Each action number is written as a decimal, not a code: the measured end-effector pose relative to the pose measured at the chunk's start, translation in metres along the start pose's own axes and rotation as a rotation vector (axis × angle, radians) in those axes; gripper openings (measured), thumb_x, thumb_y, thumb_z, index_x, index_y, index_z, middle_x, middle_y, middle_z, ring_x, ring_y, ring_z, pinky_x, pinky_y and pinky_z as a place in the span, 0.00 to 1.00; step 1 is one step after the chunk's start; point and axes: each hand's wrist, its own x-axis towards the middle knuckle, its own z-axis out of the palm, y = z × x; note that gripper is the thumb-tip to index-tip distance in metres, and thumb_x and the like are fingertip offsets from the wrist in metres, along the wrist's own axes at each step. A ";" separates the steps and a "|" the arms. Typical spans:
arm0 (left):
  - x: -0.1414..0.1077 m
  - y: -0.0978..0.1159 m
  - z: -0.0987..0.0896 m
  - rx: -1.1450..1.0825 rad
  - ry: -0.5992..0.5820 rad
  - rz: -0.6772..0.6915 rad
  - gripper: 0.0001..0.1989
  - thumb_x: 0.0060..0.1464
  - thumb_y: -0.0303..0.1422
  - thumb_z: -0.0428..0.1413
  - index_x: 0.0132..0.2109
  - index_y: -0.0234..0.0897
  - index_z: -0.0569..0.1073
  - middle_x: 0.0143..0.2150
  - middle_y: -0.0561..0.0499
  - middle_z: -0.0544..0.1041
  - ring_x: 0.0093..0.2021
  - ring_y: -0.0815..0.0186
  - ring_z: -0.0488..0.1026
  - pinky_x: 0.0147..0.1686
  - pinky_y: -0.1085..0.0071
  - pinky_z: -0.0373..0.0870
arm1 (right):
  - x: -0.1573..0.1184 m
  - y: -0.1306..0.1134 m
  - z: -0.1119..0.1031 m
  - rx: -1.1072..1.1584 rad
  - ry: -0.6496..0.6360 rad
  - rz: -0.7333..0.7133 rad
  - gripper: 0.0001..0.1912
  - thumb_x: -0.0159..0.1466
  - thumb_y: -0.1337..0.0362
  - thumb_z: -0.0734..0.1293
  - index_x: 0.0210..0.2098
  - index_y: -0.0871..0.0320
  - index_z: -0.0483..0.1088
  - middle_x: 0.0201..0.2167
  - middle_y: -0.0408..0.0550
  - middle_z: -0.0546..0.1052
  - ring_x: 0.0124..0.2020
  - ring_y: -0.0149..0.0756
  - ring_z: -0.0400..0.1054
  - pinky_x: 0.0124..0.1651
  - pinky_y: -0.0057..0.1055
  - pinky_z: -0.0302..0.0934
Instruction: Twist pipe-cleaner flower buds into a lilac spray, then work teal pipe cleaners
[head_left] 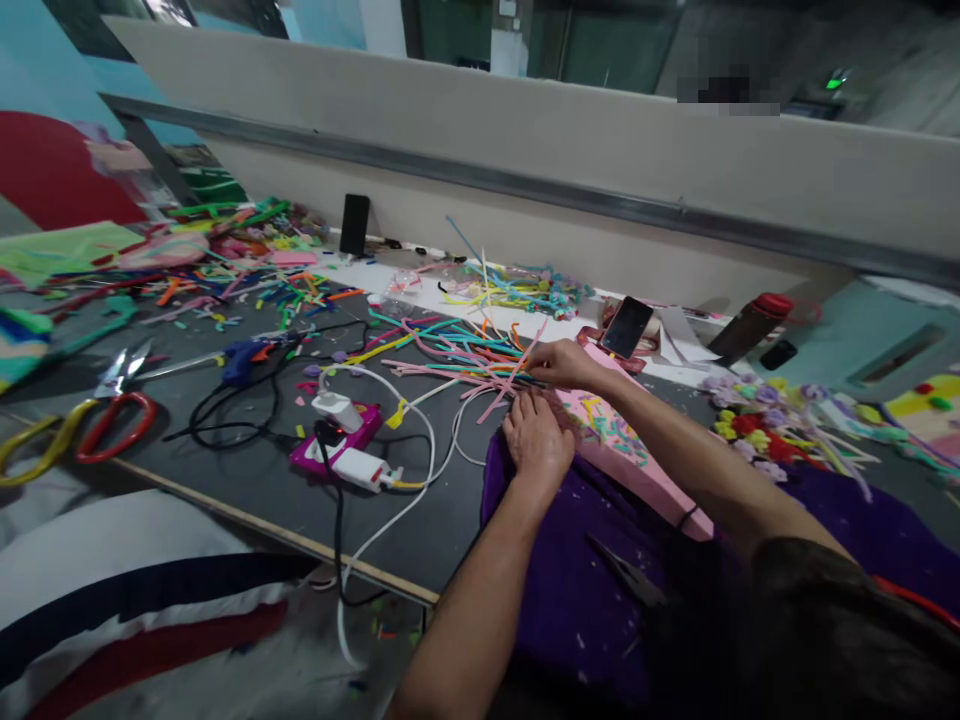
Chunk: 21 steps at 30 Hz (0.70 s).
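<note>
The loose bunch of fuzzy pipe cleaners (469, 362) is strewn across the bench (251, 480), its near ends met by the right hand (562, 362), fingers bunched, but whether anything's pinched can't be told. The left hand's (536, 438) fingers are held close together just below, grip also unclear. Probably feather-light, soft and bendy, so best held mid-stem.

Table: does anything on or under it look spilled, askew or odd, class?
Yes. The scissors lie open at the left, their yellow handle seemingly jutting off the table, where it could be knocked. Bright scraps also litter the floor below, perhaps dropped.
</note>
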 end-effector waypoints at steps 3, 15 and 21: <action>-0.002 0.001 0.001 0.004 -0.034 0.006 0.33 0.46 0.38 0.52 0.58 0.31 0.54 0.57 0.38 0.59 0.58 0.54 0.53 0.52 0.59 0.53 | 0.032 -0.006 0.000 -0.075 0.050 0.046 0.15 0.60 0.63 0.57 0.41 0.54 0.72 0.37 0.46 0.76 0.38 0.35 0.67 0.37 0.26 0.56; -0.001 -0.002 0.003 0.025 -0.089 0.031 0.28 0.46 0.35 0.52 0.55 0.33 0.60 0.57 0.39 0.58 0.57 0.55 0.52 0.50 0.59 0.54 | 0.098 -0.007 0.044 -0.170 -0.003 0.240 0.14 0.57 0.64 0.60 0.37 0.66 0.72 0.37 0.64 0.74 0.40 0.47 0.68 0.39 0.35 0.59; 0.000 -0.001 0.001 0.026 -0.123 0.036 0.23 0.46 0.36 0.52 0.50 0.34 0.65 0.56 0.40 0.60 0.57 0.55 0.53 0.50 0.59 0.54 | 0.103 0.008 0.011 -0.048 0.133 0.243 0.13 0.58 0.65 0.57 0.40 0.58 0.69 0.39 0.51 0.74 0.39 0.38 0.68 0.36 0.29 0.59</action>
